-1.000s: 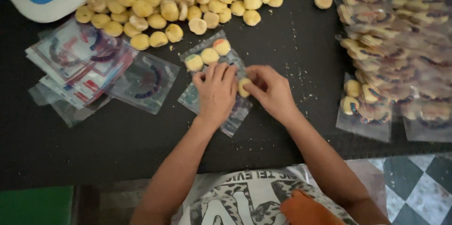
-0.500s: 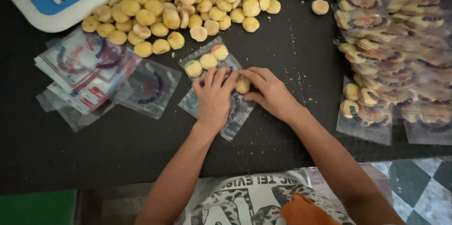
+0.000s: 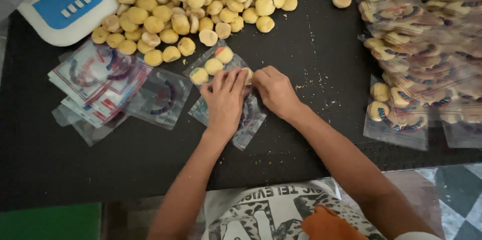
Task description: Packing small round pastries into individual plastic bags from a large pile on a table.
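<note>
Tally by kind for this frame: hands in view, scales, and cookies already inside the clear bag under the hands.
Hands: 2, left hand and right hand, both on the clear bag
Scale, white and blue: 1
Round cookies showing inside that bag: 3, plus 1 partly hidden between the hands
Total: 7

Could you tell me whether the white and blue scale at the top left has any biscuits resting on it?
No, the scale has nothing on its top, and the pile of biscuits lies beside it on the black table.
</note>
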